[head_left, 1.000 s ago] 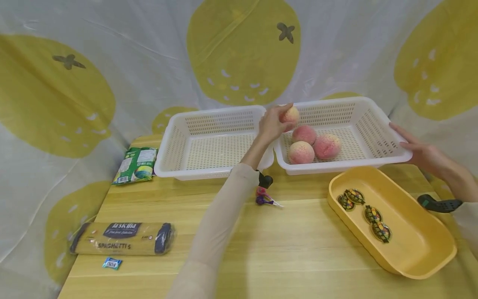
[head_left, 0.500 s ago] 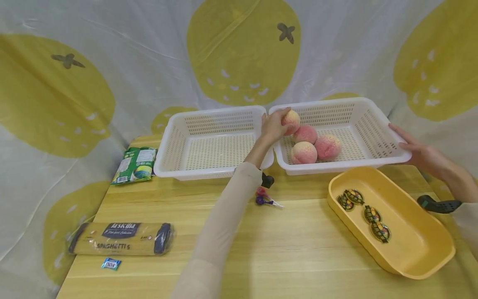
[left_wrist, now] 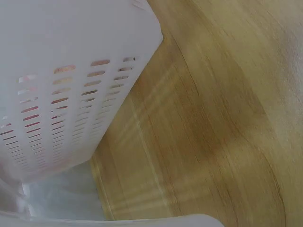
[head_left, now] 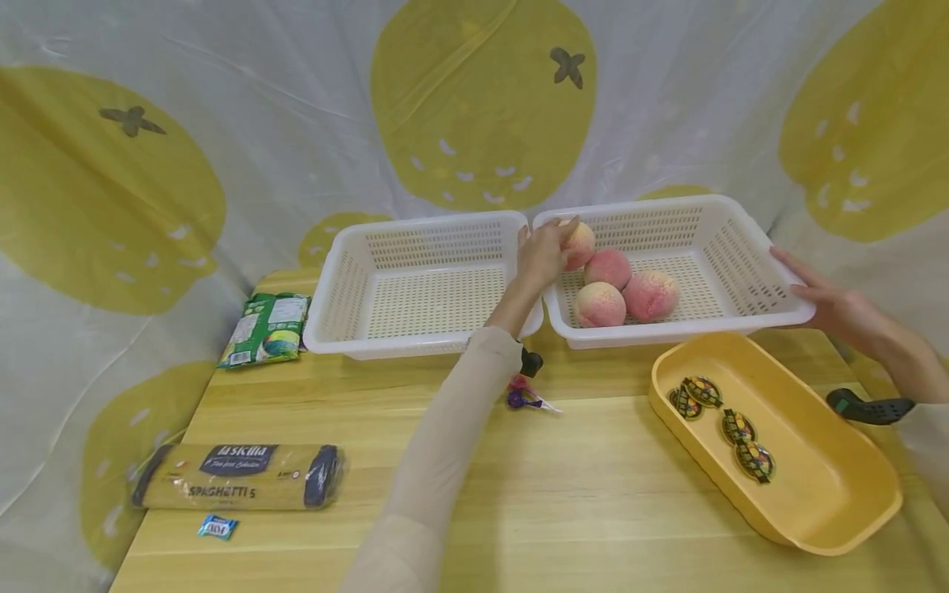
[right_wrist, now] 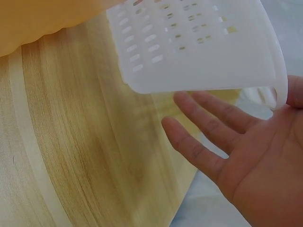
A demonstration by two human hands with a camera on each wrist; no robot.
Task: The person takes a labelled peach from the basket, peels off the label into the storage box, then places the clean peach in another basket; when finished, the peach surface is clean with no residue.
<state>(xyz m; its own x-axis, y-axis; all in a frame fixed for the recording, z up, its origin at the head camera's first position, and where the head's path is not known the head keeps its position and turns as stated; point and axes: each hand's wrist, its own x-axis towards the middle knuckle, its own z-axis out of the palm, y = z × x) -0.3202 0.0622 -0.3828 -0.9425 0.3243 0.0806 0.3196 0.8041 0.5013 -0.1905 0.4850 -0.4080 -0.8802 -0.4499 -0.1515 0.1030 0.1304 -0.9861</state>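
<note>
My left hand [head_left: 543, 254] grips a pink-and-yellow peach [head_left: 581, 245] at the back left corner of the right-hand white basket [head_left: 685, 333]. Three more peaches, such as the front one [head_left: 600, 305], lie beside it in that basket. The left wrist view does not show the hand, only the slotted wall [left_wrist: 71, 101] and the wooden table. At the basket's right end is my right hand [head_left: 853, 309]. In the right wrist view its fingers [right_wrist: 208, 125] are spread and fairly straight beneath the basket, with the rim against the hand near the thumb.
A second white basket [head_left: 423, 342] adjoins on the left. The orange tray [head_left: 823, 494] holds several round dark-labelled pieces. Lollipops [head_left: 522, 395], a spaghetti pack [head_left: 240, 478], a small blue wrapped sweet [head_left: 218, 527] and a green packet [head_left: 267, 329] lie on the table [head_left: 563, 502].
My left hand has come down a little and to the right with the peach. The peaches beside it have shifted slightly. My right hand has stayed at the basket's end.
</note>
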